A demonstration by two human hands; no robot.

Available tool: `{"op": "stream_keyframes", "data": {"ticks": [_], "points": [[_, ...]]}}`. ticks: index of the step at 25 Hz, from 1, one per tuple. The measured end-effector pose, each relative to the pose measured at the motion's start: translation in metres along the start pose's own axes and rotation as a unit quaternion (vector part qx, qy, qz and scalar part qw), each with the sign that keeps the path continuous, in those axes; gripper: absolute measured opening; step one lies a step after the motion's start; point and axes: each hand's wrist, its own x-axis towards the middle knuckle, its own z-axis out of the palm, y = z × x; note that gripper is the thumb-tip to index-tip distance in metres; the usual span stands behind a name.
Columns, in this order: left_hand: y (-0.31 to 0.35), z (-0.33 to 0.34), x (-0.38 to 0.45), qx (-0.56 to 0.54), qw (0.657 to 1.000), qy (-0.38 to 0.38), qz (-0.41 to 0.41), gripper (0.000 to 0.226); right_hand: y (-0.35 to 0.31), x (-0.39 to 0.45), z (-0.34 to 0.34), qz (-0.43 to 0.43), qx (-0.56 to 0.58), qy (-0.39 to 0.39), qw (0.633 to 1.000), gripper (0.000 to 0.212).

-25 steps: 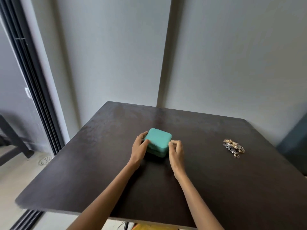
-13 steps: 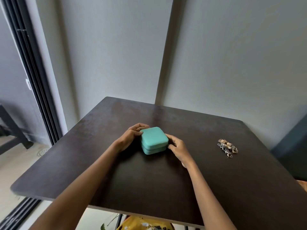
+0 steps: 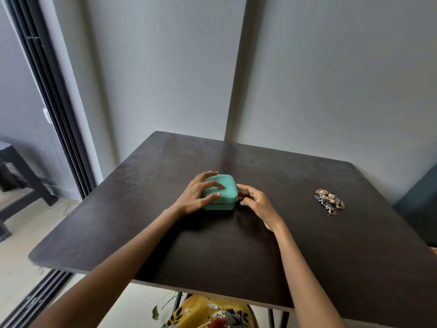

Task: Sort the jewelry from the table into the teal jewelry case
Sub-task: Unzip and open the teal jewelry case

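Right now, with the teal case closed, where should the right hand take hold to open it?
Judging by the picture, at the small zipper pull on the teal case's right side seam, approached from the right, where the right hand sits; the left hand presses the lid flat.

The teal jewelry case (image 3: pixel 222 189) is a small rounded-corner square box, closed, lying flat near the middle of the table, with a seam running round its side and a small metal zip pull at its right corner. The jewelry (image 3: pixel 329 200), a loose tangle of gold and silver pieces, lies well apart to its right
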Motion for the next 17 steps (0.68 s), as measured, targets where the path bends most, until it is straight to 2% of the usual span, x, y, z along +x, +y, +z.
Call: {"op": "stream_keyframes", "data": {"ticks": [3,5,8,11,17], "points": [[-0.0015,0.0021,0.0013,0.013,1.0,0.01,-0.001,0.047,0.0024,-0.0048,0.0021,-0.017,-0.017,-0.006,1.0,0.044],[-0.0005,0.0036,0.0018,0.015,1.0,0.017,-0.008,0.048,0.0055,-0.0035,0.0051,-0.029,-0.062,0.037,0.997,0.04],[0.0,0.0049,0.003,0.028,0.999,0.022,-0.019,0.051,0.0097,-0.0036,0.0066,-0.034,-0.072,0.109,0.991,0.012],[0.0024,0.0044,0.0018,0.04,0.999,0.017,-0.021,0.053,0.0082,-0.0043,0.0071,-0.031,-0.088,0.141,0.986,0.014],[0.0045,0.0039,0.0014,0.045,0.999,0.015,-0.02,0.055,0.0042,-0.0043,0.0062,-0.032,-0.069,0.072,0.994,0.02]]}}
